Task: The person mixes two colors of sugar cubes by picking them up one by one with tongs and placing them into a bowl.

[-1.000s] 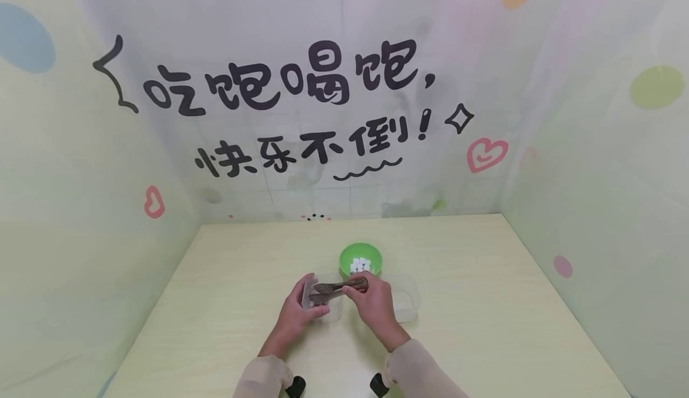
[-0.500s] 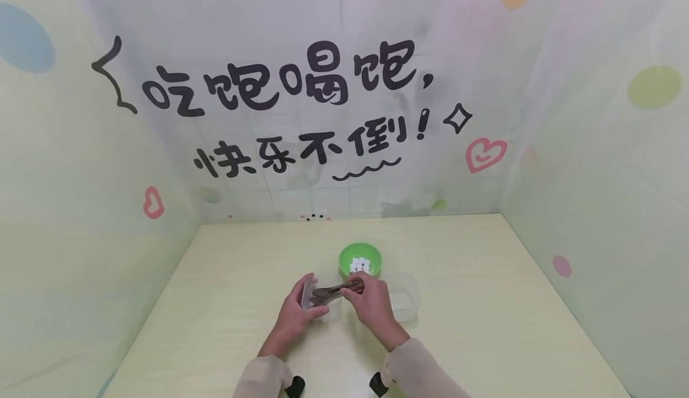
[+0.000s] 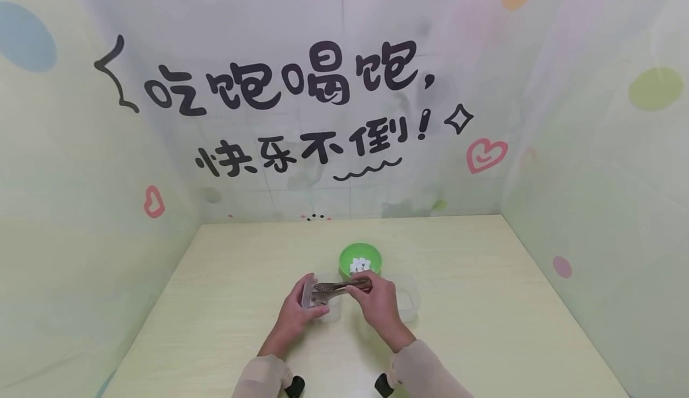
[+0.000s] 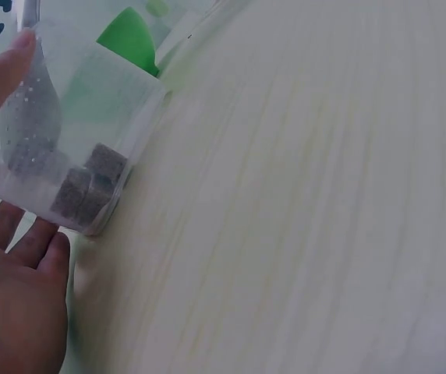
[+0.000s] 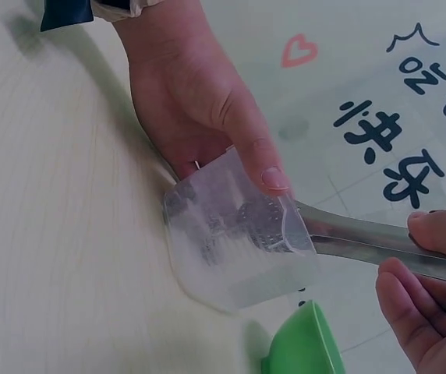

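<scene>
My left hand (image 3: 295, 314) grips a clear plastic box (image 5: 207, 273) tilted on its side, its opening facing right; the thumb lies on one wall. Several dull grey-brown cubes (image 4: 75, 191) show through the box's lower end in the left wrist view. My right hand (image 3: 379, 305) pinches a pair of metal tongs (image 3: 344, 285) by the arms. The perforated heads reach through the opening into the box. They stand slightly apart in the head view. Just behind the hands sits a green bowl (image 3: 360, 249) with several white cubes (image 3: 360, 264).
To the right of the bowl a second clear plastic box (image 3: 414, 296) stands on the pale wood table (image 3: 484, 302), partly hidden by the right hand. Printed cloth walls (image 3: 350, 200) enclose the table at the back and both sides.
The tongs' heads came together inside the box and then spread apart again. My right hand has shifted slightly right, while the left hand and box stay in place.
</scene>
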Tool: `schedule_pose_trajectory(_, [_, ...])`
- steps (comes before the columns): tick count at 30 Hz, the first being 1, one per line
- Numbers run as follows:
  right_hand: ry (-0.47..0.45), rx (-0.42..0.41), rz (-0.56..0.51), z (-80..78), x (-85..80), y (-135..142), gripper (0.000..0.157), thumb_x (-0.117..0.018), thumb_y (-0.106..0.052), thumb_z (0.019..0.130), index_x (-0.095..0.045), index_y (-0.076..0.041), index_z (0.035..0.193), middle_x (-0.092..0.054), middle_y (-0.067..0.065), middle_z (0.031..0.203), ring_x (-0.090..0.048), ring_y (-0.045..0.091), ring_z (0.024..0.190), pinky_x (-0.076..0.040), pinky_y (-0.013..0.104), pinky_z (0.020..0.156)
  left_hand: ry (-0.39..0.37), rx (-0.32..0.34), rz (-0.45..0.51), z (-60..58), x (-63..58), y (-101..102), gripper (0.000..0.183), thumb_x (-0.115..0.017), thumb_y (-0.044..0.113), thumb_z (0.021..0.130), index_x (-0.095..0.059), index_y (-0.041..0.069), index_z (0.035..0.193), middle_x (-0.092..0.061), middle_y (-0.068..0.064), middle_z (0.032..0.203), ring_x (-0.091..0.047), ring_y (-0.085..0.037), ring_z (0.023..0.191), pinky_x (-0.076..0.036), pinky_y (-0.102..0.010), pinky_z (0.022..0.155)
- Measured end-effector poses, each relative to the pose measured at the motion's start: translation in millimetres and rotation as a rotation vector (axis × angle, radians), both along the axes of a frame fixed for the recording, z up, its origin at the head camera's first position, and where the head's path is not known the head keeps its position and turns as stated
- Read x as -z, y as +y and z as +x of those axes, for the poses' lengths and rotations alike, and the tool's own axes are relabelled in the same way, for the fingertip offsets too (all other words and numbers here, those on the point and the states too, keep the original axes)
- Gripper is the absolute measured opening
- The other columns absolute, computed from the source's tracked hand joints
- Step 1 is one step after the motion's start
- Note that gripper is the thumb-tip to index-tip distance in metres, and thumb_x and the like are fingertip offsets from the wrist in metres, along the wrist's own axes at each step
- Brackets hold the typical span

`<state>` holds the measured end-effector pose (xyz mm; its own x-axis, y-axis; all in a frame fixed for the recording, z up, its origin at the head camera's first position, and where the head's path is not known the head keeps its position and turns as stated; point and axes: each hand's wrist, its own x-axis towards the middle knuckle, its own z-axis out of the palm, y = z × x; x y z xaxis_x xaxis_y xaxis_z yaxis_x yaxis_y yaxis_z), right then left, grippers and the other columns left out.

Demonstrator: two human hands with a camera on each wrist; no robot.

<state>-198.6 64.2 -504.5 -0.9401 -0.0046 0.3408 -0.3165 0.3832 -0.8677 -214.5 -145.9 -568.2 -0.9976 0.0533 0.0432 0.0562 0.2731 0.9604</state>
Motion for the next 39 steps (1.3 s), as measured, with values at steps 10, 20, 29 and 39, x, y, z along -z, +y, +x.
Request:
schedule_pose_trajectory(10, [0.019,0.077,-0.068,2.0,-8.5,14,0.017,-0.080,-0.009,0.080,-0.069,-0.004,0.093,-0.072,0.008,0.081,-0.069,0.017,0.072,-0.056,0.025,0.059,-0.022,-0.011,0.008,-3.7,7.6,-1,0.093,-0.088,0.017,0.069,-0.039,0.015,0.148,-0.047,-0.017,0.141,-0.049,-0.036,0.123,-0.040,-0.051,0.102])
schedule_pose_trajectory(20, [0.088,0.120,-0.112,2.3,-15.1,25,0.018,-0.080,-0.007,0.078,-0.070,-0.002,0.092,-0.072,0.011,0.081,-0.070,0.019,0.071,-0.055,0.023,0.058,-0.013,-0.009,-0.006,-4.2,8.5,-1,0.091,-0.087,0.016,0.070,-0.039,0.014,0.148,-0.047,-0.016,0.142,-0.046,-0.037,0.125,-0.038,-0.053,0.104])
schedule_pose_trajectory(29, [0.156,0.173,-0.112,2.0,-22.9,36,0.018,-0.080,-0.005,0.079,-0.070,-0.002,0.093,-0.072,0.011,0.081,-0.069,0.019,0.069,-0.054,0.022,0.055,-0.018,-0.013,-0.010,-2.6,5.8,-1,0.089,-0.087,0.014,0.071,-0.040,0.015,0.147,-0.046,-0.015,0.143,-0.046,-0.038,0.127,-0.037,-0.053,0.105])
schedule_pose_trajectory(39, [0.172,0.223,-0.122,-1.2,-21.0,48,0.020,-0.080,-0.003,0.077,-0.070,-0.003,0.094,-0.072,0.010,0.082,-0.069,0.017,0.068,-0.055,0.023,0.054,-0.027,-0.009,-0.011,-3.7,7.0,-2,0.089,-0.086,0.017,0.072,-0.039,0.016,0.148,-0.045,-0.014,0.145,-0.043,-0.037,0.129,-0.034,-0.054,0.106])
